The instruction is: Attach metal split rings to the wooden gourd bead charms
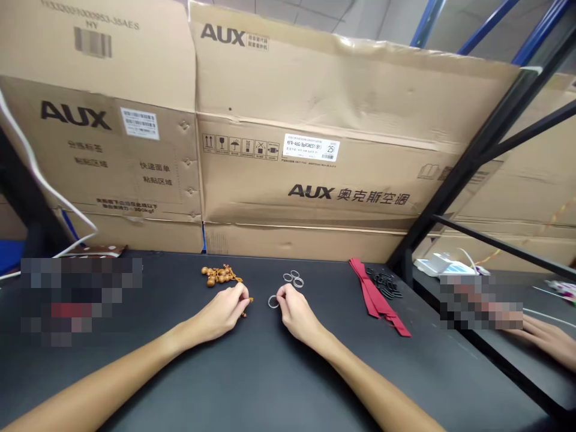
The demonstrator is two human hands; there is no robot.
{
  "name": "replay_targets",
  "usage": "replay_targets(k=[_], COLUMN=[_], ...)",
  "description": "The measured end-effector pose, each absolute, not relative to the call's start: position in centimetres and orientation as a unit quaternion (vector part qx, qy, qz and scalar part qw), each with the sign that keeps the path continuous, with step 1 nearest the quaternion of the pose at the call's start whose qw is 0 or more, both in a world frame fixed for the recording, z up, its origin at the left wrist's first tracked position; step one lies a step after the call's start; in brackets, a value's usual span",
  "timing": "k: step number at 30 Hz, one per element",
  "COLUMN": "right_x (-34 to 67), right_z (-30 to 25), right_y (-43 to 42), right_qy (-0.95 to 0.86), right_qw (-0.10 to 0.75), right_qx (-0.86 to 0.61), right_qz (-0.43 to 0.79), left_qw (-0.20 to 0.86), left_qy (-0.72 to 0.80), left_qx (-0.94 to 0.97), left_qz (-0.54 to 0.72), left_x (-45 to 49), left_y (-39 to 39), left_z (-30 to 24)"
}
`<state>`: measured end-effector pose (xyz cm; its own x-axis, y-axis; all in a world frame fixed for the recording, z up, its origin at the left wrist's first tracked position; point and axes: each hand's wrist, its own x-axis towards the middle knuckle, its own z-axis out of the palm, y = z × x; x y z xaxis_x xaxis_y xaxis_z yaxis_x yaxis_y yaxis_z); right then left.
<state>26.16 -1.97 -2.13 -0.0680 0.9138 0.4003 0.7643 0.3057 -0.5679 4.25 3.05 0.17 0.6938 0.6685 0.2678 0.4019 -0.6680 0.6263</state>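
Observation:
My left hand [227, 311] is closed in a pinch around a small beaded charm on an orange-brown cord [251, 299]; most of the charm is hidden by the fingers. Between finger and thumb of my right hand [294, 311] is a metal ring [272, 302], its loop pointing toward the left hand. The two hands are a short gap apart, just above the black table. Behind the left hand lies a pile of brown wooden gourd-like beads [220, 275] on cords. Several more metal rings [297, 282] rest beyond the right hand.
Red ribbon strips [375, 294] lie at the right beside a heap of small black pieces [386, 284]. Cardboard boxes [306, 180] stand along the back of the table [216, 384]. A black metal frame [450, 180] slopes at the right, and beyond it another person's hand [540, 336] shows.

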Motion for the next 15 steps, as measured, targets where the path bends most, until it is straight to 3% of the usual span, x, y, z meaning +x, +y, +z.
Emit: replay_targets(k=[15], right_x=[25.16], right_z=[-1.77], right_y=[-2.33], right_qy=[-0.698], right_qw=[0.405], right_qx=[-0.563], right_qz=[0.178], left_qw=[0.225], left_qy=[0.298], left_qx=[0.900], left_qz=[0.227], left_x=[4.22], left_y=[3.13], left_z=[-0.04])
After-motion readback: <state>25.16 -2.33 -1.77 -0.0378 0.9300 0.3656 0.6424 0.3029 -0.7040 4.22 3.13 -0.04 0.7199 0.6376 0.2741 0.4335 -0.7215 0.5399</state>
